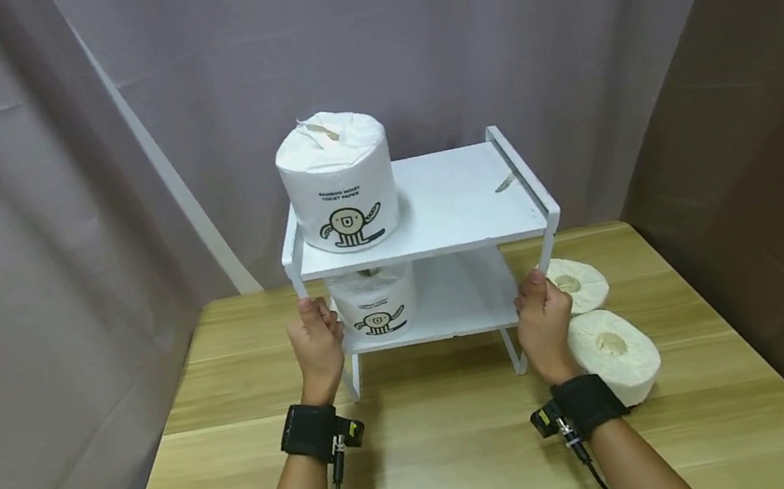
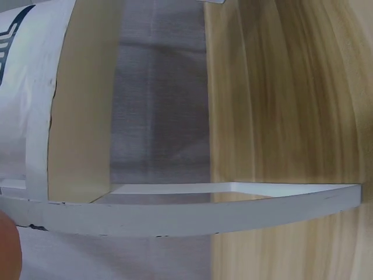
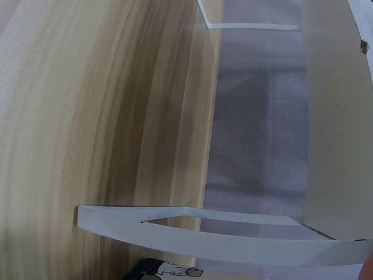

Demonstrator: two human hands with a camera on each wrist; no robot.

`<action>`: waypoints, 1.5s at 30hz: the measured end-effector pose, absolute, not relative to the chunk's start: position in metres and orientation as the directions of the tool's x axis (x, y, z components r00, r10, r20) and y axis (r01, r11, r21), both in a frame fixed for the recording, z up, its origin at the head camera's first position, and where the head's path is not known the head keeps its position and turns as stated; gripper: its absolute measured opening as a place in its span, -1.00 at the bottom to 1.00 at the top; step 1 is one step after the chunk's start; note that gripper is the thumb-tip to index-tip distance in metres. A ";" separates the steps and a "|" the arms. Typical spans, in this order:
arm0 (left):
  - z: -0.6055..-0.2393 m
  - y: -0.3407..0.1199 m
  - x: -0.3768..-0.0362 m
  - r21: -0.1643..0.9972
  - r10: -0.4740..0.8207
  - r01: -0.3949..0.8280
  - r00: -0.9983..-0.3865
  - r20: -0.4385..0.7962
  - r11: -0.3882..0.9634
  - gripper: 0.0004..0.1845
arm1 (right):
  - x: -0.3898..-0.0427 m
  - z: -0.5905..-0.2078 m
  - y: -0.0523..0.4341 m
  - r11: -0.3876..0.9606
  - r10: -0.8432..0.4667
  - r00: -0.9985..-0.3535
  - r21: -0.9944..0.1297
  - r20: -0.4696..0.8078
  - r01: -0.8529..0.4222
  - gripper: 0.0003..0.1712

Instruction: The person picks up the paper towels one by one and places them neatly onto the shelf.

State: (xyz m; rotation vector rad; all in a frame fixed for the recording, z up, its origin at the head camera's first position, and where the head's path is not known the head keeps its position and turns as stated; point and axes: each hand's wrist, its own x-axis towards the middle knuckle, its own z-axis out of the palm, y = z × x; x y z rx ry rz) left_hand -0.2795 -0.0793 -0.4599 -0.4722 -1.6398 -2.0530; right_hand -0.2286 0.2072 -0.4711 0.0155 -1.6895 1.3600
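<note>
White shelf [image 1: 464, 197] gripped by both hands [image 1: 318, 345] [image 1: 545, 323] bears a "BAMBOO MOIST TOILET PAPER" roll [image 1: 338, 181].

A white rack [image 3: 224, 242] is spanning the right wrist view, its nearer looped leg running across the lower part and its pale shelf panel [image 3: 338, 128] standing along the right side, with a dark chip showing on the panel's white edge. A thinner leg is bending near the top. The wood-grained bench [image 3: 76, 116] is filling the left, grey cloth [image 3: 256, 122] is hanging beyond it, a printed item [image 3: 175, 270] is peeking in at the bottom, and a sliver of the right grip [image 3: 366, 269] is showing in the lower right corner.
</note>
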 end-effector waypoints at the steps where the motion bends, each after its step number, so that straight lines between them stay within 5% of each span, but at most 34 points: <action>1: -0.459 -0.080 -0.279 0.814 -0.169 0.559 -0.828 0.535 -0.162 -0.05 | -0.231 -0.469 0.205 0.378 0.498 -0.567 -0.753 0.655 -0.538 -0.11; 13: -0.461 -0.073 -0.280 0.776 -0.208 0.611 -0.789 0.579 -0.158 -0.05 | -0.211 -0.454 0.220 0.022 0.326 -0.820 -0.871 0.470 -0.491 -0.37; 18: -0.460 -0.066 -0.277 0.787 -0.212 0.602 -0.794 0.570 -0.138 -0.05 | -0.198 -0.441 0.236 0.244 0.309 -0.875 -0.921 0.372 -0.305 -0.48; 24: -0.459 -0.064 -0.276 0.774 -0.233 0.622 -0.775 0.588 -0.116 -0.10 | -0.186 -0.415 0.255 0.566 0.288 -0.909 -0.819 0.301 -0.092 -0.42; 32: -0.461 -0.074 -0.271 0.768 -0.214 0.630 -0.771 0.599 -0.120 -0.11 | -0.158 -0.418 0.278 0.672 0.279 -0.943 -0.738 0.179 0.059 -0.31; 37: -0.458 -0.076 -0.271 0.771 -0.221 0.624 -0.776 0.591 -0.129 -0.09 | -0.147 -0.423 0.286 0.805 0.286 -0.940 -0.579 0.184 0.132 -0.29; 45: -0.458 -0.075 -0.271 0.785 -0.227 0.605 -0.790 0.570 -0.134 -0.10 | -0.134 -0.442 0.289 0.920 0.200 -0.951 -0.378 0.235 0.100 -0.44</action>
